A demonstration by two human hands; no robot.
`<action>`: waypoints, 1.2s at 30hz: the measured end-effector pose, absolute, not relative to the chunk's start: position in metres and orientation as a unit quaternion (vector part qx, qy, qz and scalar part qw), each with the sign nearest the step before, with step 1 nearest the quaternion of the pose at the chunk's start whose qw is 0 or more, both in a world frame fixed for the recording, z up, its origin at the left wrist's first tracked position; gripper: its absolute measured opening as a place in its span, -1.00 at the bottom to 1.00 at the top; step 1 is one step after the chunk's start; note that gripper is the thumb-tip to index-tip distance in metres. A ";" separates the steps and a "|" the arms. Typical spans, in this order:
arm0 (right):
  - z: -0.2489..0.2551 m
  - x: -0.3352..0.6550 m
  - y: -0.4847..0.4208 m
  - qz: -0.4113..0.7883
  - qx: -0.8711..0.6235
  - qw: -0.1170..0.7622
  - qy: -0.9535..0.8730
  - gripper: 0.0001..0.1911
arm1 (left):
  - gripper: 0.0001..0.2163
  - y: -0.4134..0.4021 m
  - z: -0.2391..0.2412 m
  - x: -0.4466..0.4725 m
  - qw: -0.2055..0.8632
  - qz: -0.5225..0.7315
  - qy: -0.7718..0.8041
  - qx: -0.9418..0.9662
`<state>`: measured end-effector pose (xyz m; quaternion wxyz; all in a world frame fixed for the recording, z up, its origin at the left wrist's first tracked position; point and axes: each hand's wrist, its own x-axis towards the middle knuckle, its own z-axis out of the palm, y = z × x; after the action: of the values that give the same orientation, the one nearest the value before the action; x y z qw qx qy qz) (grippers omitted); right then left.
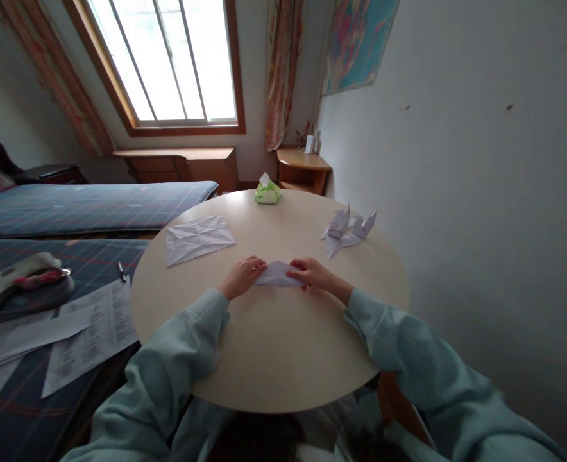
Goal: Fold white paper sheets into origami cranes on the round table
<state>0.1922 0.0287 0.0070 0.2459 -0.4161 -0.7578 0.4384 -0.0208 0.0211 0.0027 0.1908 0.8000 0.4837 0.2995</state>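
A folded piece of white paper (278, 274), pointed at its top edge and straight along the bottom, lies between my hands over the middle of the round table (283, 346). My left hand (245, 276) grips its left end, fingers closed at the corner. At the right end my right hand (316, 273) pinches the paper, with the thumb and fingers around the edge. Several folded paper figures (347, 230) with pointed tips stand to the right, beyond my right hand. Flat on the table at the left is a creased sheet of paper (199, 239).
A green tissue pack (267, 191) sits near the table's far edge. Left of the table, a plaid bed (91, 250) holds printed sheets (91, 333), a pen (122, 272) and a bag (24, 282). A wall (480, 224) runs along the right side.
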 end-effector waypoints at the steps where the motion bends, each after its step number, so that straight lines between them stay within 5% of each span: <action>1: 0.005 0.191 0.030 0.462 -0.423 0.262 -0.734 -0.73 | -0.75 0.021 0.002 -0.019 0.152 0.358 0.495 0.777; 4: -0.001 0.186 0.033 0.510 -0.444 0.360 -0.643 -0.69 | -0.54 0.021 0.000 -0.009 0.148 0.526 0.531 0.647; 7: -0.005 0.173 0.033 0.532 -0.442 0.463 -0.555 -0.65 | -0.40 0.021 -0.003 0.003 0.363 0.559 0.535 0.518; 11: -0.013 0.149 0.030 0.560 -0.424 0.519 -0.488 -0.67 | -0.55 0.022 -0.009 0.017 0.573 0.538 0.430 0.445; 22: -0.018 0.150 0.027 0.559 -0.383 0.434 -0.594 -0.69 | -0.84 0.020 -0.014 0.022 0.607 0.521 0.447 0.400; 30: -0.006 0.161 0.029 0.394 -0.457 0.439 -0.666 -0.62 | -0.79 0.014 -0.008 0.022 0.638 0.501 0.424 0.402; 36: -0.007 0.164 0.032 0.384 -0.456 0.436 -0.675 -0.63 | -0.70 0.008 -0.005 0.020 0.628 0.498 0.420 0.426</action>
<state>0.1637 0.0322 -0.0071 0.4358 -0.4559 -0.6745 0.3837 0.0196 0.0078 -0.0046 0.6278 0.4262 0.4198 0.4979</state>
